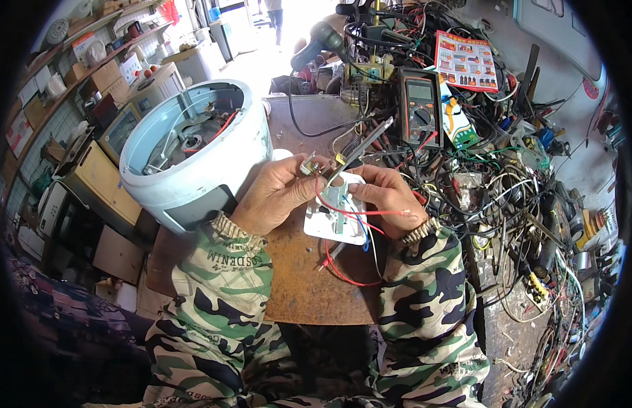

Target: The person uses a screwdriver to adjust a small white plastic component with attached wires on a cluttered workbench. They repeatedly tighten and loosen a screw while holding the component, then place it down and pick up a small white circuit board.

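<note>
Over the wooden worktop (295, 285) both of my hands hold parts of one wired assembly. My left hand (278, 194) is closed, its thumb and fingers pinching a small metal part (307, 165) that has wires on it. Closed on the upper right edge of a white plastic plate (318, 223), my right hand (390, 197) presses its thumb on the plate's face. A red wire (343, 276) loops below the plate, and a short blue wire (365, 234) crosses it. Just beyond my fingers a long thin grey strip (367, 141) slants up to the right.
A round pale-blue appliance housing (214, 170), open at the top, stands left of my hands. At the right lie a multimeter (420, 105), a printed leaflet (467, 61) and a heap of tangled cables (492, 217). A heat gun (322, 44) is at the back. Shelves (91, 61) line the left wall.
</note>
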Tool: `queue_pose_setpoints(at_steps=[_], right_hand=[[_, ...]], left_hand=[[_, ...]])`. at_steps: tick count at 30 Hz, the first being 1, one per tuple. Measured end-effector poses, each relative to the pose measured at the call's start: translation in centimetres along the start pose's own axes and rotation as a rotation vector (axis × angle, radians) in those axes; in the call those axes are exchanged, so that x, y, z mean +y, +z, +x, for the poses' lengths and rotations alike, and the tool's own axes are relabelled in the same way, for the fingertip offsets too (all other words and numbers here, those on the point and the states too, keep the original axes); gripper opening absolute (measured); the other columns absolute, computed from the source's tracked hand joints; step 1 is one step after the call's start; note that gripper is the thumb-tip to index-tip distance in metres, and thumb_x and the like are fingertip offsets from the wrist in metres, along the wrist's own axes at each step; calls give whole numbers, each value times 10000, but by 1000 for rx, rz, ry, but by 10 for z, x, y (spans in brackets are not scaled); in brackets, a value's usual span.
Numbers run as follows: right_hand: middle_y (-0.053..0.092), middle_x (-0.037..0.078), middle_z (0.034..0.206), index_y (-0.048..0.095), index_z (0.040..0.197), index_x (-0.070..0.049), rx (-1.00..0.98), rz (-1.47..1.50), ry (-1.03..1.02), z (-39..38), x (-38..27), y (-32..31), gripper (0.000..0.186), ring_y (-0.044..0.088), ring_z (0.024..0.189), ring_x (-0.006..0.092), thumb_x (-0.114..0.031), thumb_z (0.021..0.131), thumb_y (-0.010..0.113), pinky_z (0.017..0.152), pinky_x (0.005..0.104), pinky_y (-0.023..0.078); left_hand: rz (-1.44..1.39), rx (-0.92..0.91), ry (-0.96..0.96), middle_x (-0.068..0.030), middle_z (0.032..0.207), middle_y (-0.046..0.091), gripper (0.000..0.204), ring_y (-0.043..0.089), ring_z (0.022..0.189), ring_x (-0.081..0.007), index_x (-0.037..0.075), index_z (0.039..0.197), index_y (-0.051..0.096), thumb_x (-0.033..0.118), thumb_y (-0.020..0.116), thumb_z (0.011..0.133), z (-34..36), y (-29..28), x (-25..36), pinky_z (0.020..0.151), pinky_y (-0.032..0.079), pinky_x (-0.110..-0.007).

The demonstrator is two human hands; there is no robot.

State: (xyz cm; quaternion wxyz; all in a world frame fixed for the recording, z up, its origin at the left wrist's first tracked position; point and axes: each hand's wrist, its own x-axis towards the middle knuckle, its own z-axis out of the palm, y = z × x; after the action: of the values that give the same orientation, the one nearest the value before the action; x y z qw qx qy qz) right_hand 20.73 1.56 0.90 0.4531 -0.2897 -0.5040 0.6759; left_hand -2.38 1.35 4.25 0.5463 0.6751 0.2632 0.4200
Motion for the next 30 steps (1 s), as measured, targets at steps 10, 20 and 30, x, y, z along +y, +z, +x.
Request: queue_pose_setpoints(at_steps=[10,20,30], right_hand=[[695,104,1006,620,1185,86,29,-79,-28,-1,-5,8,267,652,870,147,-45,954,593,795,281,509],[696,89,1022,635,1176,62,45,-91,-103,-3,-6,11,255,645,895,142,-54,954,589,802,279,498],[696,82,992,630,1141,52,82,-166,-105,-6,-11,13,261,647,887,136,-107,934,640,788,277,508]], left_hand=[[43,-62,48,-16,1135,660,345,498,838,-29,-5,1321,576,173,614,1028,-4,0,-2,763,455,-194],[-6,-32,-42,-35,1205,618,291,611,1000,-74,-11,1285,588,67,616,1007,-9,-4,-5,858,529,-227],[-185,17,-95,-155,1432,529,494,600,1188,-179,-49,1358,505,35,697,910,-8,5,9,1034,490,-330]])
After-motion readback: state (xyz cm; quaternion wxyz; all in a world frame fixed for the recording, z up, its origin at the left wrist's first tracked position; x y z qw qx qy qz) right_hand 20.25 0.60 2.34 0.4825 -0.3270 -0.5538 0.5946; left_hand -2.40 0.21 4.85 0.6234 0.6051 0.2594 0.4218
